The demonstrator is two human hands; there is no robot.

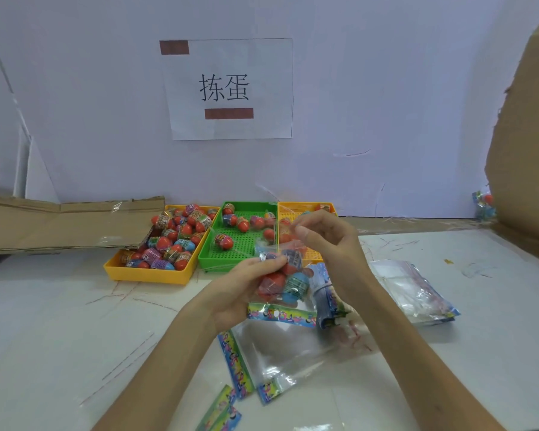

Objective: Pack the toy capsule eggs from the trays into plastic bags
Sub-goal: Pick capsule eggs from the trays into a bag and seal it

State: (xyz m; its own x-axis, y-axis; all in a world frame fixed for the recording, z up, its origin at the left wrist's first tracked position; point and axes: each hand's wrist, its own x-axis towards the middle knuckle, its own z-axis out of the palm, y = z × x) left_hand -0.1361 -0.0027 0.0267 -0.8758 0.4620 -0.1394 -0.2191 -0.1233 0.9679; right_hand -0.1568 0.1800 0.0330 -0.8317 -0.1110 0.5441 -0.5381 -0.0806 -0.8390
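The left hand [246, 284] was curled round the middle of a clear plastic bag with a colourful printed header strip [288, 275], thumb pressed across the film, holding it up off the table. Inside sat a small cluster of red and blue toy capsule eggs [296, 286], bunched low in the bag. The right hand [324, 241] was raised just above, thumb and forefinger pinched together on the thin film at the bag's mouth (whether on a sealing flap or on the plain edge, I could not tell).

The main risk lay in that pinch. The film looked slick and thin, and a slip of the fingertips would probably have let the mouth gape and an egg roll out, likely toward the green perforated plastic tray [218, 262] just behind, mixing packed eggs with unpacked. A loose grip at the left hand could have dropped the whole bag onto the empty clear bag [287, 349] lying below.

Further out, the yellow plastic tray [150, 273] at the left was heaped with eggs, and a stack of unused bags [417, 293] lay to the right.
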